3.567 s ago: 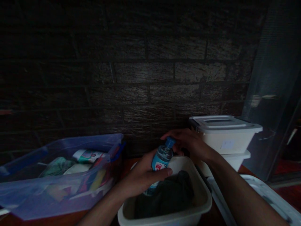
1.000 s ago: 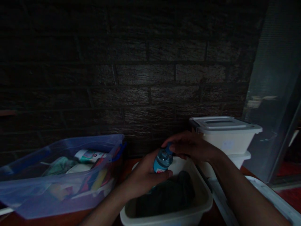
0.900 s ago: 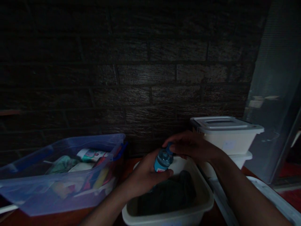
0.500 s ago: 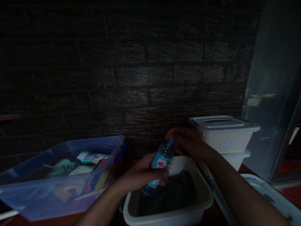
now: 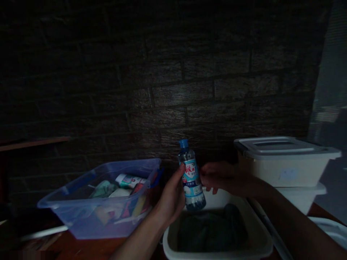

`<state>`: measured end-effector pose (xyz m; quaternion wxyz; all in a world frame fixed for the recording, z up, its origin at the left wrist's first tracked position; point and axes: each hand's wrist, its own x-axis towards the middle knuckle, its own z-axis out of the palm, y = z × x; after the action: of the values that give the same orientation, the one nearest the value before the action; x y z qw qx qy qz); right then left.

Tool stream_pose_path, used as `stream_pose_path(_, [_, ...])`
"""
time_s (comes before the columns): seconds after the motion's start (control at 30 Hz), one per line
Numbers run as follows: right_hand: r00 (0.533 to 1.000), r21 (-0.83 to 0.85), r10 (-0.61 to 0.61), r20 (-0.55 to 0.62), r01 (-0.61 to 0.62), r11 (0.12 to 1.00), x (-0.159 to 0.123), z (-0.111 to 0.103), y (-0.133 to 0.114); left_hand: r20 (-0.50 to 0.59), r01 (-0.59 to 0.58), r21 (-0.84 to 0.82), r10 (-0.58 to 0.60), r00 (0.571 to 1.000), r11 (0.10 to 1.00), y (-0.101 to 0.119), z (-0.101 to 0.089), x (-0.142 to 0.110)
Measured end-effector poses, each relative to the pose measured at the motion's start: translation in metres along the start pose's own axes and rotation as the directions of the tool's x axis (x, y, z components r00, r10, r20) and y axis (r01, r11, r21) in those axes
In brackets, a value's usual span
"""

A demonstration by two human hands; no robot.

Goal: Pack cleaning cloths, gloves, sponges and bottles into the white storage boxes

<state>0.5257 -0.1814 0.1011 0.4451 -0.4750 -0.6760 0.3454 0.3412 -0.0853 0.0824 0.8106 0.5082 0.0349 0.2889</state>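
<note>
A clear dish soap bottle (image 5: pixel 193 182) with a blue cap and a blue-and-white label stands nearly upright above the back left of a white basin (image 5: pixel 219 252). Wrapped around its left side is my left hand (image 5: pixel 173 195), thumb on the label. My right hand (image 5: pixel 219 177) hovers just right of the bottle, fingers loosely bent and apart; whether its fingertips touch the bottle I cannot make out. Dark cloth (image 5: pixel 211 231) lies bunched inside the basin below both hands. The bottle's cap is on and free of my fingers.
On the left sits a translucent blue-purple bin (image 5: pixel 92 216) holding cloths, a white-and-green package and other items. Two stacked white lidded boxes (image 5: pixel 284 169) stand at right. A loose white lid (image 5: pixel 330 231) lies near the right edge, and a dark brick wall (image 5: pixel 173 90) rises behind.
My right hand has left the bottle's cap and moved down beside its body. My left hand has lifted the bottle and turned it more upright. The view has swung left.
</note>
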Motion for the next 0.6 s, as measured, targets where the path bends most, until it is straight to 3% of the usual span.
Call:
stream_pose_path(0.17, [0.961,-0.113,0.078,0.267,-0.049,0.992,-0.002,0.006,-0.004,-0.020,-0.103,0.065,0.105,0.994,0.993,0.000,0.001,-0.001])
stream_pose_path(0.43, [0.966,0.105,-0.014,0.259,-0.013,0.994,0.012,0.023,0.013,-0.055,-0.084,0.069,0.088,0.995,0.994,0.000,0.001,0.001])
stream_pose_path(0.6, [0.971,0.143,-0.018,0.238,-0.017,0.990,0.014,0.020,0.019,-0.065,-0.143,0.074,0.148,0.987,0.987,0.005,-0.005,0.004])
